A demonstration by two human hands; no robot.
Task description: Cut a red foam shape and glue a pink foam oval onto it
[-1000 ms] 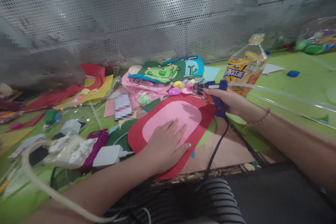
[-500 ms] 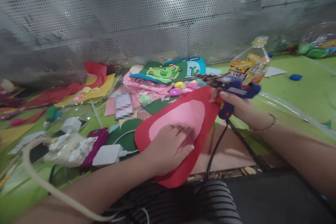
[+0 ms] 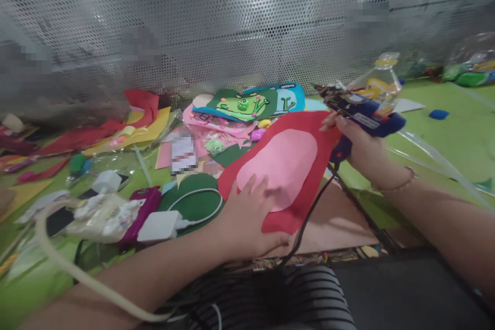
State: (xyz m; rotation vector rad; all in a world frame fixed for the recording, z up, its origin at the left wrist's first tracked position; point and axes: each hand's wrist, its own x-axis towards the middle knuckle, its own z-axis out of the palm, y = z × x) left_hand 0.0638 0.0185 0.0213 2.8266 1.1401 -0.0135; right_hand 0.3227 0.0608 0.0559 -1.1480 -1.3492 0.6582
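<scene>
A red felt-like sheet (image 3: pixel 297 220) carries a pink rounded shape (image 3: pixel 288 165) on its face. My left hand (image 3: pixel 249 216) rests over its lower left part, fingers spread. At the sheet's upper right edge, my right hand (image 3: pixel 353 144) is wrapped round a dark blue glue gun (image 3: pixel 371 117), its fingertips also at the red sheet. The gun's tip end looks dirty and points up and left, and a black cord (image 3: pixel 309 216) hangs from its handle. Whether the sheet is pinched by the right fingertips is hard to tell.
Behind lie decorated green and blue cutouts (image 3: pixel 251 103). A clear bottle (image 3: pixel 389 80) stands behind the gun. At left are a white charger (image 3: pixel 159 226), a purple phone case (image 3: pixel 145 206) and red strips (image 3: pixel 88 136). A perforated metal wall (image 3: pixel 232 26) rises behind.
The red sheet has moved up and right. My left hand has spread its fingers and sits lower on it. My right hand and the glue gun have shifted right.
</scene>
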